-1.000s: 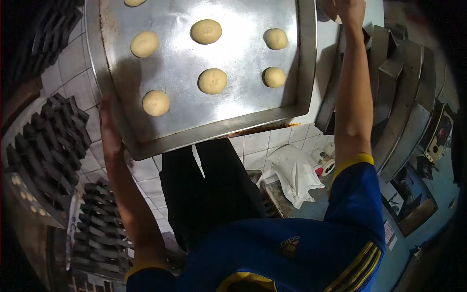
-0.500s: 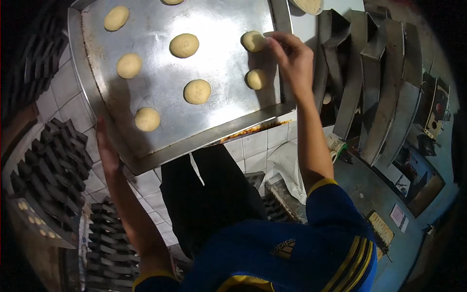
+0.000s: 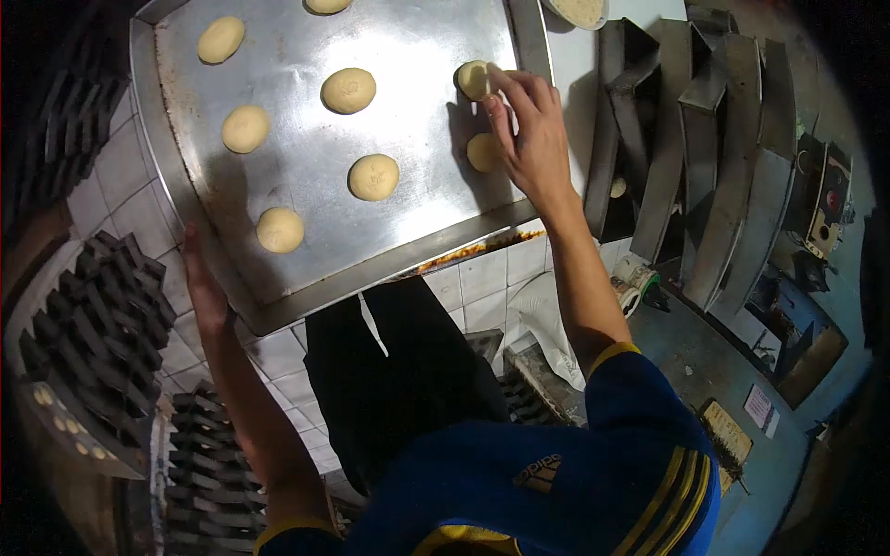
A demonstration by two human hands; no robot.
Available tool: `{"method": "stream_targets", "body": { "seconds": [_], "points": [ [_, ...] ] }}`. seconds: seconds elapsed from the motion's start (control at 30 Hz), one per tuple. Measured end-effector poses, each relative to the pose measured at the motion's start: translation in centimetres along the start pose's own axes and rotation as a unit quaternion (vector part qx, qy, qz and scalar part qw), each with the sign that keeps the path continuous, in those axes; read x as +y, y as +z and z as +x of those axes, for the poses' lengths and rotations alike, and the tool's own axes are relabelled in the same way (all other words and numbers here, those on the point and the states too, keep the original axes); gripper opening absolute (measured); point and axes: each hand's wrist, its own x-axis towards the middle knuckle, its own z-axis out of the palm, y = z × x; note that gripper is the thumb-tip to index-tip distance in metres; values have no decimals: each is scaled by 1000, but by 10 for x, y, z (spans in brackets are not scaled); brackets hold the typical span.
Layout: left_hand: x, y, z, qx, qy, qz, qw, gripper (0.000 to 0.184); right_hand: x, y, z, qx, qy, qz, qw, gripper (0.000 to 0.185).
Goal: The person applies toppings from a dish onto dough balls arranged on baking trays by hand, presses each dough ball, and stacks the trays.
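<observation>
A large metal baking tray (image 3: 320,295) is held tilted in front of me, with several round pale dough balls spaced over it. At its lower left edge is my left hand (image 3: 206,283), thumb along the outside wall and the other fingers hidden behind or under the tray. My right hand (image 3: 533,130) hovers over the right side, fingers bent and apart. Its index fingertip overlaps the edge of one dough ball (image 3: 473,81); contact is unclear. Below the palm, another dough ball (image 3: 482,153) is partly covered. A larger dough ball (image 3: 349,91) lies mid-tray.
Stacked metal trays (image 3: 732,157) stand to the right. A bowl of pale crumbly stuff (image 3: 579,11) sits on a white surface at the top. Dark racks (image 3: 97,315) are at the left, with a white sack (image 3: 547,320) on the tiled floor.
My right hand has moved left, from beside the upper right dough ball to over the tray between the two right-hand balls. The left hand stays at the tray edge.
</observation>
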Motion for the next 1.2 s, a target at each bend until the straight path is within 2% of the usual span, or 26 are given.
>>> {"method": "stream_targets", "body": {
  "seconds": [0.03, 0.1, 0.13, 0.17, 0.27, 0.37, 0.43, 0.5, 0.57, 0.63, 0.7, 0.77, 0.8, 0.87, 0.9, 0.97, 1.03, 1.1, 1.13, 1.17, 1.2],
  "points": [
    [-3, -3, 3, 0, -1, -1, 1000, 88, 0, 1, 2, -1, 0, -1, 1000, 41],
    [-7, -7, 5, 8, 5, 9, 1000, 80, 1, 10, 6, 40, -60, -12, 997, 55],
    [-7, -6, 4, 11, 7, 12, 1000, 78, 6, 17, 7, -12, -69, -66, 995, 70],
    [-7, -5, 3, 11, 6, 14, 1000, 80, 6, 24, 5, -12, -69, -66, 995, 70],
    [5, 6, -5, 12, 7, 19, 1000, 87, 9, 33, 6, -98, -36, -54, 993, 82],
    [0, -5, -2, -4, -18, -17, 1000, 88, 13, 29, 12, -44, -12, 29, 999, 82],
    [5, 6, -4, -25, -39, -58, 997, 87, 7, 28, 15, -40, -39, -21, 998, 81],
    [12, 16, -13, 63, -11, 40, 997, 79, 4, 35, 12, -107, -61, -60, 991, 83],
    [17, 18, -15, 57, -9, 34, 998, 79, 17, 24, 29, -67, -57, -36, 996, 78],
    [16, 19, -18, 46, -12, 30, 998, 78, 23, -22, 53, -127, 124, 178, 968, 61],
    [14, 16, -15, 35, -8, -10, 999, 77, 77, -23, 87, 87, 53, 71, 992, 47],
    [11, 8, -12, 5, -7, -11, 1000, 76, 102, -49, 125, 171, 26, 48, 984, 31],
    [11, 6, -11, -23, -5, -13, 1000, 75, 116, -52, 139, 173, 26, 49, 983, 31],
    [13, 8, -12, -22, -17, -39, 999, 76, 142, -50, 163, 150, 19, 11, 988, 17],
    [13, 11, -13, -23, -31, -65, 997, 76, 157, -44, 171, 150, 22, 11, 988, 17],
    [14, 16, -16, -9, -18, -41, 999, 76, 176, -35, 186, 65, -24, -71, 995, 21],
    [14, 15, -18, 12, -5, -14, 1000, 77, 161, -35, 186, 70, -33, -81, 994, 28],
    [11, 13, -17, 48, 2, 20, 999, 78, 147, -39, 182, 35, 79, -72, 994, 22],
    [8, 11, -17, 60, 4, 32, 998, 78, 148, -40, 179, 35, 78, -72, 994, 22],
    [5, 6, -14, 47, 4, 31, 998, 78, 151, -41, 174, 34, 152, 65, 986, 18],
    [6, 5, -14, 40, 4, 31, 999, 78, 153, -41, 169, 33, 222, 199, 954, 16]
  ]
}}
